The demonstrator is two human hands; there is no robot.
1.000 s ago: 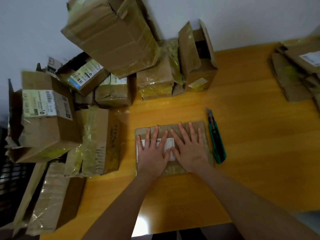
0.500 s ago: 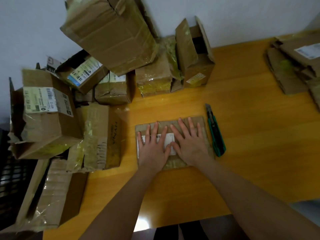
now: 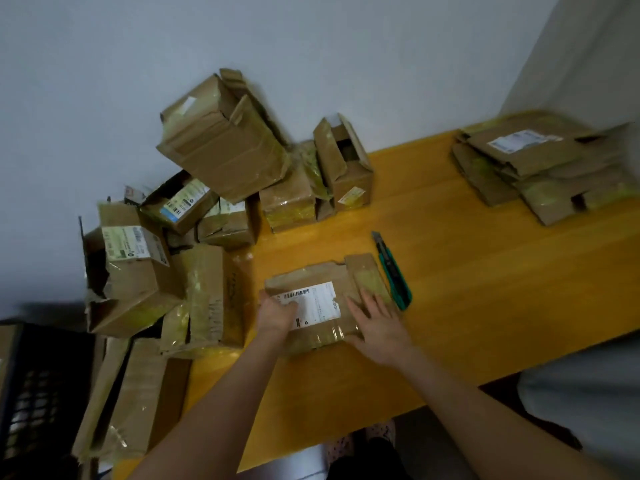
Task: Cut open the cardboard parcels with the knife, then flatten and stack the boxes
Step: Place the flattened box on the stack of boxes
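Seemingly gripping flattened brown cardboard box [image 3: 323, 301] with left hand [image 3: 277, 313], pressing with straight-fingered right hand [image 3: 379, 329]; green-handled knife [image 3: 393, 271] just beyond right fingertips.

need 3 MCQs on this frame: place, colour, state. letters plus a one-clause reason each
1. Where does the green-handled utility knife lie?
A. on the yellow wooden table, right of the flattened brown cardboard box
B. on top of that box
C. on the floor
2. What colour is the box's printed label?
A. red
B. white
C. blue
3. How is the right hand?
A. gripping the knife
B. raised off the box
C. fingers straight, resting on the box
1 A: it lies on tabletop beside the box. 2 B: white, with barcode. 3 C: straight fingers on cardboard.
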